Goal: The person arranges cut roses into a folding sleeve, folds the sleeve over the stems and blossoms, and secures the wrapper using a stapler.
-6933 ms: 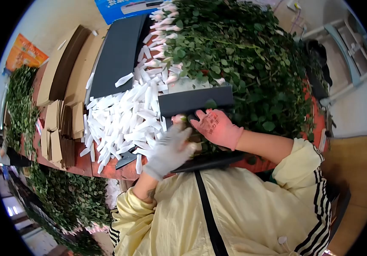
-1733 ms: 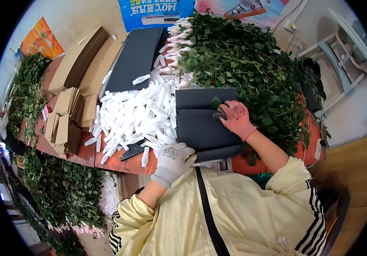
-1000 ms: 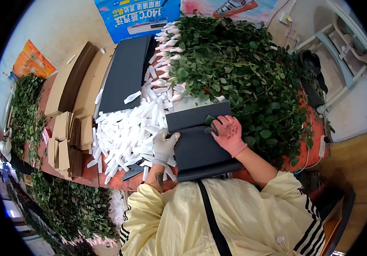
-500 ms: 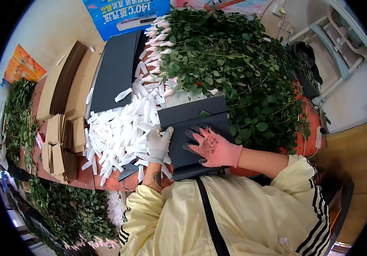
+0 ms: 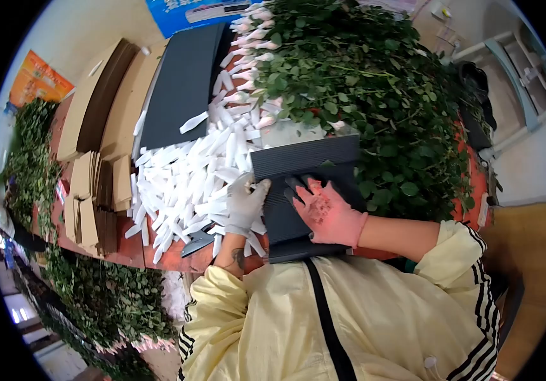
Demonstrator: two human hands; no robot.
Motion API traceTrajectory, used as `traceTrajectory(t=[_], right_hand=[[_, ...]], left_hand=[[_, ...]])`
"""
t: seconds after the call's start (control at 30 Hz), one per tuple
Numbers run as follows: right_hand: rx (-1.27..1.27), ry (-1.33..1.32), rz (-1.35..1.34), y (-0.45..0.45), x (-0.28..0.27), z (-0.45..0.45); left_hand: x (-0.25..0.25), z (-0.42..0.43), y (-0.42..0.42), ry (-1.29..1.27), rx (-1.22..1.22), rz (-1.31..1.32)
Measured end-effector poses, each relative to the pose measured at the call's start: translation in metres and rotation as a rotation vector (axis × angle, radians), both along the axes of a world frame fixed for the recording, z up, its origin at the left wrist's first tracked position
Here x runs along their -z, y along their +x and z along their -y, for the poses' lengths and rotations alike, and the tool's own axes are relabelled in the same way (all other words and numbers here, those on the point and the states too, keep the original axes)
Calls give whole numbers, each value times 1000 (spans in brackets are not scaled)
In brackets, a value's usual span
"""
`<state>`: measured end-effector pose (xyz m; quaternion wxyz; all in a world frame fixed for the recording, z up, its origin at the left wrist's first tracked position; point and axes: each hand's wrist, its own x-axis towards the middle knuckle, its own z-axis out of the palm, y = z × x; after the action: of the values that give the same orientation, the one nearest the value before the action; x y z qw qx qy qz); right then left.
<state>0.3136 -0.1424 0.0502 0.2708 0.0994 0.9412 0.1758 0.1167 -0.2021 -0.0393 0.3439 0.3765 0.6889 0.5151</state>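
A black corrugated sheet [image 5: 308,155] lies folded on the red table in front of my body. My left hand [image 5: 246,204], in a whitish glove, grips the sheet's left edge between thumb and fingers. Flat on the sheet rests my right hand [image 5: 325,213], in a pink glove with dark fingertips, its fingers spread. Left of the sheet is a heap of white mesh sleeves [image 5: 187,181]. Leafy rose stems [image 5: 361,82] are piled behind and to the right, their sleeved heads [image 5: 247,60] pointing left. What lies inside the fold is hidden.
Black sheets [image 5: 181,89] are stacked behind the heap, with cardboard pieces [image 5: 95,101] farther left. A dark tool [image 5: 198,241] lies near the table's front edge. More stems [image 5: 114,295] stand at the lower left; a co-worker [image 5: 3,219] is at the far left. A chair [image 5: 514,89] stands right.
The black sheet, open and raised around a flower earlier, now lies folded down. My left hand moved up to its left edge; my right hand came down from the upper part and spread over it.
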Motion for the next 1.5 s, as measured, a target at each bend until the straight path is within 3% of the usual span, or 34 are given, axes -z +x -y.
traceTrajectory(t=[0.03,0.07,0.13,0.17,0.2,0.27,0.33,0.43,0.53,0.67,0.7,0.77,0.87,0.9,0.97,1.0,1.03,1.13,1.23,1.3,1.33,1.37,1.43,1.5], right_hand=[[-25,-11,-4,7,9,-1],[-241,596,-22,20,24,-7],[-187,542,-142,7,28,-4],[78,-121,-141,-4,3,-3],[162,-254,-2,-19,-21,-6],[146,-263,10,-16,-21,-7],[141,-250,63,-17,-22,-9],[43,-148,-82,-3,-1,-8],[155,-251,133,-22,-22,-9],[160,-229,114,-19,-27,-7],[110,-211,9,-17,-27,-6],[63,-194,-102,-17,-29,-6],[103,-245,-44,-18,-32,-6],[101,-231,-66,-16,-31,-5],[101,-226,-101,-18,-32,-5],[157,-266,-6,-24,-34,-7],[215,-305,89,-26,-34,-7],[179,-224,10,-15,-26,-2],[175,-292,51,-18,-24,-8],[151,-271,-5,-19,-26,-7],[130,-261,-59,-19,-28,-7],[130,-252,-59,-19,-30,-7],[133,-273,-66,-18,-33,-5],[114,-215,-129,-17,-25,-7]], left_hand=[[-4,1,1,-121,-7,-1],[-8,1,6,-101,-17,-43],[-16,1,7,-130,-42,-182],[-17,5,5,-167,-20,-266],[-26,18,1,-190,-37,-268],[-47,35,-1,191,-41,-439],[-45,83,-23,-18,59,-447],[-23,146,-57,-466,106,-817],[-12,157,-72,-413,106,-997],[-12,139,-91,-548,205,-1193],[-18,135,-94,-587,259,-1228],[-35,132,-96,-712,258,-1191],[-54,140,-91,-735,8,-732],[-57,146,-82,-744,11,-734],[-62,161,-64,-691,-249,-349],[-11,183,-71,-475,-280,-282],[0,186,-64,-630,-360,-160],[31,180,-40,-715,-505,-259],[32,173,-32,-578,-660,-366],[-13,175,-36,-817,-341,-448],[-30,177,-36,-675,-202,-644],[-31,174,-39,-666,-204,-641],[-31,170,-41,-451,346,-1164],[-9,164,-39,-366,436,-1139]])
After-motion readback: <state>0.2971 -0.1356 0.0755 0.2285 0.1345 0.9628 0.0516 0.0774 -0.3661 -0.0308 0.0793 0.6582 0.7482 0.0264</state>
